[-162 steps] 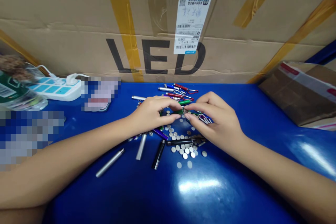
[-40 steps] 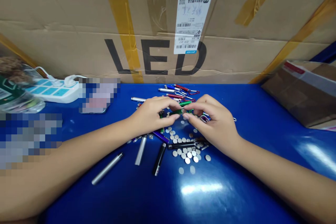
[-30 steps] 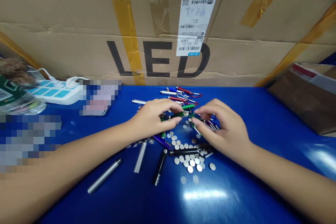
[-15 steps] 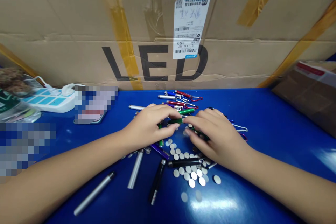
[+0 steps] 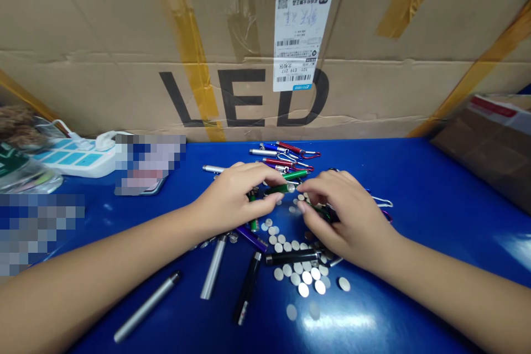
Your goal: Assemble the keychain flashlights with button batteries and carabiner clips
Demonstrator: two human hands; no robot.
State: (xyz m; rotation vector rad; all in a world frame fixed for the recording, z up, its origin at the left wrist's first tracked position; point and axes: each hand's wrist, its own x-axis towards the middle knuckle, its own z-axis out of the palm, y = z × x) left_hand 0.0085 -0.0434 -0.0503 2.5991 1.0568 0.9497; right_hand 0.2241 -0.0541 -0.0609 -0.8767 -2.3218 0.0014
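Note:
My left hand [image 5: 238, 191] is closed, its thumb and fingers pinching a green penlight tube [image 5: 277, 189] held sideways above the table. A small silver disc, like a button cell [image 5: 291, 188], shows at the tube's right end. Just right of it is my right hand [image 5: 344, 204], index fingertip close to the disc; contact is unclear. A dark green penlight piece [image 5: 320, 210] is tucked under its curled fingers, partly hidden. Below the hands lie many loose button cells [image 5: 295, 245], a black penlight [image 5: 292, 257] and a purple tube [image 5: 253, 239].
Silver tubes [image 5: 147, 307] and another black tube [image 5: 248, 287] lie in front. Behind the hands are red, blue and silver penlights [image 5: 290, 147] with clips. A power strip [image 5: 85, 157] stands left, a large cardboard box [image 5: 124, 38] behind, a smaller carton [image 5: 489, 149] right.
My right thumb and index finger have moved slightly right, away from the green tube's end, and the silver disc there now shows. My left hand has kept its grip.

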